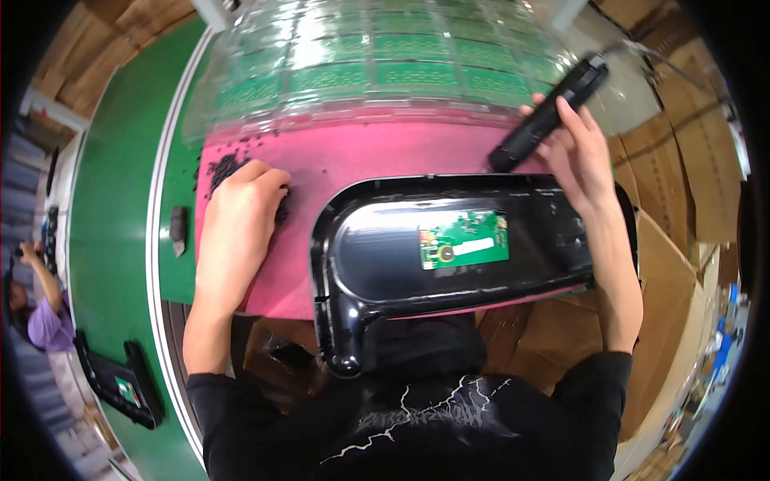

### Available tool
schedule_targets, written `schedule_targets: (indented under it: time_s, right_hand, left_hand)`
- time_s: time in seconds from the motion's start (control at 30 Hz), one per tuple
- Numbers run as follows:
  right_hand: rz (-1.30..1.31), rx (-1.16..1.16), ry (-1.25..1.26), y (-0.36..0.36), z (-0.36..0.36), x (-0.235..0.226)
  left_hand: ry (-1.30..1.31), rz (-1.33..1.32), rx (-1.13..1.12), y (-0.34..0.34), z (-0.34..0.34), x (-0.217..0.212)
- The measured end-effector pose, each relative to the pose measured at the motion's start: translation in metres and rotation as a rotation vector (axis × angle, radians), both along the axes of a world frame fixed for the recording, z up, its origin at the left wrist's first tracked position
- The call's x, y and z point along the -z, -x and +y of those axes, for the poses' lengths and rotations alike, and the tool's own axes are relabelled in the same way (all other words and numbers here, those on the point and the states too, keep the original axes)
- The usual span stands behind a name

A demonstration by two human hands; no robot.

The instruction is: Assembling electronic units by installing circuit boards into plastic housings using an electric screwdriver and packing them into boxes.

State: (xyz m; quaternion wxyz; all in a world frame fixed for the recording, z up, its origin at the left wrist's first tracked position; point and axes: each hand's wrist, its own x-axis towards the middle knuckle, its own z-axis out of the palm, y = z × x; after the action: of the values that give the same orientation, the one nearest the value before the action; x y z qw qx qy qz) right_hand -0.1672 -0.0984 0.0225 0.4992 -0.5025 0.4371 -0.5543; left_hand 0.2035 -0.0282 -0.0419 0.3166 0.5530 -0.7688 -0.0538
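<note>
My left hand (pixel 239 215) is closed, its fingertips down in a pile of small black screws (pixel 224 167) on the pink mat (pixel 353 148); what the fingers pinch is hidden. In my right hand (pixel 584 164) is a black electric screwdriver (pixel 547 116), slanting with its working end down to the left, near the far rim of a black plastic housing (pixel 369 248). The housing lies hollow side up in front of me, over the mat's near edge. Inside it rests a green circuit board (pixel 473 228) with a round part and a white label.
Clear plastic trays (pixel 409 48) holding green boards stand at the back. A small dark object (pixel 179 230) lies left of the mat. On the green surface further left is another black housing (pixel 108 377), near a person in a purple sleeve (pixel 52 325). Cardboard (pixel 658 321) stands at right.
</note>
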Motion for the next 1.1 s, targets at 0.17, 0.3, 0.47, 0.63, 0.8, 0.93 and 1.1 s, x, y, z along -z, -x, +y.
schedule_targets:
  time_s: [0.17,0.3,0.47,0.63,0.8,0.93,1.1]
  right_hand:
    - [-0.38,-0.013,0.272,-0.02,0.013,-0.021]
    - [-0.663,-0.19,0.299,-0.028,0.048,-0.037]
    - [-0.655,-0.253,0.377,-0.052,0.079,-0.041]
    - [-0.646,-0.204,0.409,-0.056,0.088,-0.043]
    - [-0.644,-0.14,0.389,-0.064,0.088,-0.039]
    - [-0.68,-0.147,0.368,-0.068,0.089,-0.039]
    - [-0.64,-0.22,0.426,-0.068,0.088,-0.037]
  left_hand:
    - [0.018,0.152,0.142,0.039,-0.004,-0.03]
    - [0.006,0.378,0.559,0.079,-0.013,-0.043]
    - [-0.357,0.702,0.689,0.107,-0.014,-0.051]
    - [0.017,0.685,0.82,0.11,-0.014,-0.028]
    - [0.425,0.441,0.761,0.111,-0.008,-0.025]
    - [0.405,0.488,0.729,0.105,-0.007,-0.025]
    - [0.197,0.651,0.668,0.098,-0.014,-0.027]
